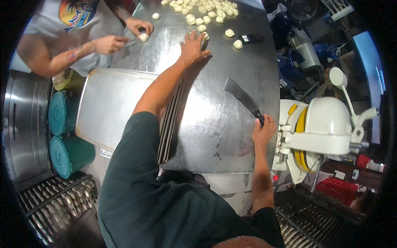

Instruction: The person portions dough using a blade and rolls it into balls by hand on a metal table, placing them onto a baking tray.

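My left hand (192, 48) reaches across the steel table (223, 140) with its fingers spread. Its fingertips lie over a pale dough piece (205, 36), partly hidden; I cannot tell whether they grip it. Close by on the far side sits another dough piece (202, 28). In my right hand (264, 129), near the table's right edge, is the black handle of a broad-bladed knife (242, 96). Its dark blade points away and to the left, low over or on the tabletop.
A heap of dough pieces (202, 7) lies at the far end, near a black phone (251, 38). Stacked metal trays (111, 103) cover the table's left side. A co-worker's hands (138, 28) handle a dough ball (144, 37). A white machine (322, 120) stands at right, green bins (62, 155) at left.
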A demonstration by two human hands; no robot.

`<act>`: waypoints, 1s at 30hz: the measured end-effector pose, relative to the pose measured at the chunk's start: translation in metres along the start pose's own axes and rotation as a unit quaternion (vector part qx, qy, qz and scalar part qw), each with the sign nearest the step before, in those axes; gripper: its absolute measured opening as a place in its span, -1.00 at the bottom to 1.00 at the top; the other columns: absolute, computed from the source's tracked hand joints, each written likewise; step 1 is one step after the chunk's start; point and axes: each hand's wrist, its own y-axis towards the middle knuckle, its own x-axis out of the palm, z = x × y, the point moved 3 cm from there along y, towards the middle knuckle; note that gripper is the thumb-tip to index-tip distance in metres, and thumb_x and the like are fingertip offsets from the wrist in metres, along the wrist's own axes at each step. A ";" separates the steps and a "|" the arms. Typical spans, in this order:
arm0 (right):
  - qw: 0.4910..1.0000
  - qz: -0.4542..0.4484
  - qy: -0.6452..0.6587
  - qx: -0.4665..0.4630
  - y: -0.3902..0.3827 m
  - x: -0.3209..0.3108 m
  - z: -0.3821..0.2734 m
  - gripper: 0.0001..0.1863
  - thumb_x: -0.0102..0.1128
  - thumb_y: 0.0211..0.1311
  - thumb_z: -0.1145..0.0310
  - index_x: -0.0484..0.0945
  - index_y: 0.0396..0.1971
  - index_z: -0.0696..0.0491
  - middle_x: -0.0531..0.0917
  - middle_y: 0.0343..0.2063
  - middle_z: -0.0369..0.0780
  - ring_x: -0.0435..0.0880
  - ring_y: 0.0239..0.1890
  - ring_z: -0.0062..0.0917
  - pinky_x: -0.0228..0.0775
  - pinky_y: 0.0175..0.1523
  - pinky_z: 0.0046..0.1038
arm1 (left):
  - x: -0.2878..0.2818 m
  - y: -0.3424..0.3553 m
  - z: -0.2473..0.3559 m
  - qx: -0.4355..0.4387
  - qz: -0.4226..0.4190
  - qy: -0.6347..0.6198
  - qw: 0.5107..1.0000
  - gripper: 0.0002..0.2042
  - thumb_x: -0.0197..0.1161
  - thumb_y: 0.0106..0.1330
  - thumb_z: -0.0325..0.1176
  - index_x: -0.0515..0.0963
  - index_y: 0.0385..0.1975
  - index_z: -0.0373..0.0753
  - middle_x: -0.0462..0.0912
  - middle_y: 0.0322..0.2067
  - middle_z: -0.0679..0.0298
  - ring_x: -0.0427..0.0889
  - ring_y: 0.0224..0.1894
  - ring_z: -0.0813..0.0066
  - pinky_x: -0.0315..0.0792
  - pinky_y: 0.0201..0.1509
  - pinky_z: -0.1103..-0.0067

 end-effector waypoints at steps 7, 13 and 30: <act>0.994 0.014 0.099 0.041 0.053 0.015 0.025 -0.54 0.33 0.19 0.27 0.58 0.08 0.11 0.58 0.11 -0.07 0.44 0.28 -0.14 0.14 0.45 -0.04 | 0.046 0.075 -0.020 -0.010 -0.003 -0.110 0.994 -0.45 0.42 0.21 -0.13 0.61 0.19 -0.22 0.62 0.12 -0.12 0.53 0.25 -0.05 0.37 0.35 0.16; 0.997 -0.034 -0.036 0.057 0.052 0.004 0.029 -0.37 0.02 0.48 -0.05 0.39 0.35 0.08 0.42 0.32 -0.11 0.22 0.45 -0.18 -0.02 0.53 0.04 | 0.064 0.063 0.017 0.024 -0.023 -0.281 0.959 -0.73 0.34 0.31 -0.23 0.55 -0.31 -0.34 0.61 -0.38 0.22 0.52 -0.28 0.47 0.46 -0.14 0.46; 0.816 -0.212 0.535 0.064 -0.029 -0.026 -0.024 -0.43 0.37 0.30 0.19 0.45 0.22 0.15 0.64 0.08 -0.10 0.66 0.05 -0.44 0.53 0.09 -0.40 | 0.032 -0.246 0.258 0.132 -0.067 -0.400 0.904 -0.52 0.60 0.00 -0.30 0.56 -0.12 -0.33 0.53 -0.37 0.20 0.49 -0.39 0.31 0.45 -0.25 0.46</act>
